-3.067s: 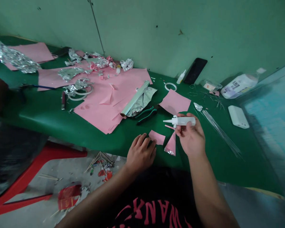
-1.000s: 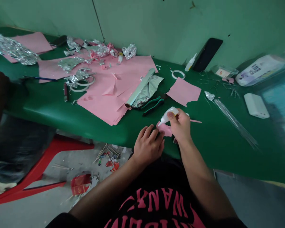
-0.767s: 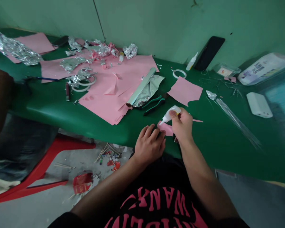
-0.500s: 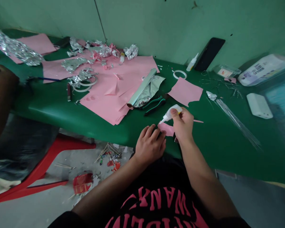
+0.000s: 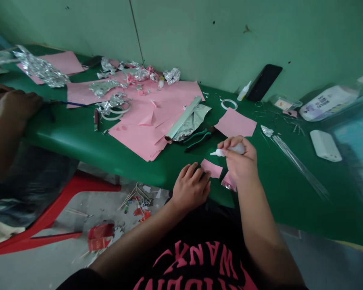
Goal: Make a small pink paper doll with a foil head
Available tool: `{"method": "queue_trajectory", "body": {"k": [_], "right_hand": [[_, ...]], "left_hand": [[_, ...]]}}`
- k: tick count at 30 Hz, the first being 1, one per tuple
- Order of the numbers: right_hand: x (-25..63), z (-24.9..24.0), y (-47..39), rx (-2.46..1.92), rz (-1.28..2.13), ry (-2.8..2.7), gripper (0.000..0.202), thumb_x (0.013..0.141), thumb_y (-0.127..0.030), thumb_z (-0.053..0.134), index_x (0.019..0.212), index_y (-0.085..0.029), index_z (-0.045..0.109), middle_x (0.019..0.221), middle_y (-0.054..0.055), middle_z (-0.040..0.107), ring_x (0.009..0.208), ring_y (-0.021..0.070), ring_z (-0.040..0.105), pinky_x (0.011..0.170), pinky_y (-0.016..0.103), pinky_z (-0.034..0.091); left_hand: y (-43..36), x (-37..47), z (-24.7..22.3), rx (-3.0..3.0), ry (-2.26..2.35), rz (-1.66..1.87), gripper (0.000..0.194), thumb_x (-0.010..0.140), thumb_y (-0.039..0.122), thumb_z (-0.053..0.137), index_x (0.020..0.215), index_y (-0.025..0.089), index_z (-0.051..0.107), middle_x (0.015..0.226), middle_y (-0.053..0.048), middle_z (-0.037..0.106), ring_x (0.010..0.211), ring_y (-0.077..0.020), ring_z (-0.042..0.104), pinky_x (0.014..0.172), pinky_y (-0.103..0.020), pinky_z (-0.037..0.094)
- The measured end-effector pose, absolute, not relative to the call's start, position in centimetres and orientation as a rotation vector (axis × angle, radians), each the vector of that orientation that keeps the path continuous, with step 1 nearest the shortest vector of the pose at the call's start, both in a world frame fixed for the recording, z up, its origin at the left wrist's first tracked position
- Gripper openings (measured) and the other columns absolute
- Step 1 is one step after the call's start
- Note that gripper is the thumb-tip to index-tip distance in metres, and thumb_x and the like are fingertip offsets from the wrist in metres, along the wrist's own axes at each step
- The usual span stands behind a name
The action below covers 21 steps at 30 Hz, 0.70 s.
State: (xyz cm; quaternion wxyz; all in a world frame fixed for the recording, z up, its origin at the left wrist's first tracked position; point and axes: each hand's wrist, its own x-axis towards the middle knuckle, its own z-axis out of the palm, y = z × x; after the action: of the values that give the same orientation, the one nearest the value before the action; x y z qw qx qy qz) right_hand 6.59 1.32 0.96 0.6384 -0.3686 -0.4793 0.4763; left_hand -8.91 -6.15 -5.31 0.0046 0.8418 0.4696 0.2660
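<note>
Between the fingers of my right hand (image 5: 242, 161) is a small white glue bottle (image 5: 236, 149), tipped sideways with its nozzle pointing left, apart from the paper below. My left hand (image 5: 191, 183) lies with fingers spread on the green table, its fingertips at the left edge of a small pink paper piece (image 5: 212, 168). Under my right wrist a second pink piece (image 5: 229, 181) with a shiny foil edge shows in part. Green-handled pliers (image 5: 198, 139) lie just beyond my hands, beside a foil roll (image 5: 184, 117).
Large pink sheets (image 5: 133, 141) and crumpled foil (image 5: 172, 75) cover the left. A pink sheet (image 5: 236, 123), tape ring (image 5: 229, 104), another glue bottle (image 5: 244, 91), phone (image 5: 264, 82), thin wires (image 5: 299, 165) and white box (image 5: 325, 145) lie rightward. Another person's hand (image 5: 19, 102) is at far left.
My right hand has lifted the glue bottle off the small pink paper and moved right, turning it more level. The foil-edged piece now shows. The other person's hands have come into view.
</note>
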Motion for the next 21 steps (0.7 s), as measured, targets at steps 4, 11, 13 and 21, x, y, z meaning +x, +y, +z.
{"method": "queue_trajectory", "body": {"k": [4, 11, 13, 21], "right_hand": [[6.2, 1.1, 1.9, -0.814, 1.156, -1.015, 0.028, 0.070, -0.035, 0.069, 0.056, -0.023, 0.048, 0.057, -0.003, 0.046, 0.053, 0.0137, 0.050, 0.059, 0.034, 0.048], [5.5, -0.3, 3.6, -0.904, 1.170, -0.924, 0.053, 0.069, -0.064, 0.075, 0.059, -0.023, 0.042, 0.053, -0.006, 0.043, 0.047, 0.0103, 0.045, 0.055, 0.031, 0.048], [5.4, 0.1, 3.9, -0.874, 1.122, -0.955, 0.053, 0.068, -0.064, 0.075, 0.061, -0.023, 0.043, 0.055, -0.006, 0.046, 0.048, 0.0104, 0.048, 0.054, 0.030, 0.047], [4.8, 2.1, 4.1, -0.849, 1.200, -1.017, 0.060, 0.077, -0.074, 0.057, 0.052, -0.023, 0.035, 0.045, -0.006, 0.032, 0.039, 0.0095, 0.038, 0.041, 0.027, 0.036]], "left_hand": [[-6.2, -8.9, -5.3, 2.639, 1.471, 0.838, 0.030, 0.095, 0.030, 0.051, 0.121, 0.022, 0.064, 0.111, -0.008, 0.069, 0.124, -0.0288, 0.054, 0.106, -0.047, 0.044], [-6.3, -8.8, -5.4, 2.641, 1.477, 0.840, 0.031, 0.095, 0.031, 0.050, 0.121, 0.022, 0.064, 0.113, -0.008, 0.068, 0.125, -0.0292, 0.054, 0.107, -0.047, 0.043], [-6.3, -8.8, -5.4, 2.643, 1.474, 0.840, 0.031, 0.095, 0.030, 0.050, 0.121, 0.022, 0.064, 0.112, -0.008, 0.068, 0.125, -0.0291, 0.054, 0.107, -0.047, 0.043], [-6.2, -8.9, -5.3, 2.654, 1.470, 0.853, 0.030, 0.094, 0.030, 0.052, 0.120, 0.022, 0.065, 0.110, -0.008, 0.068, 0.124, -0.0290, 0.055, 0.105, -0.046, 0.044]]}}
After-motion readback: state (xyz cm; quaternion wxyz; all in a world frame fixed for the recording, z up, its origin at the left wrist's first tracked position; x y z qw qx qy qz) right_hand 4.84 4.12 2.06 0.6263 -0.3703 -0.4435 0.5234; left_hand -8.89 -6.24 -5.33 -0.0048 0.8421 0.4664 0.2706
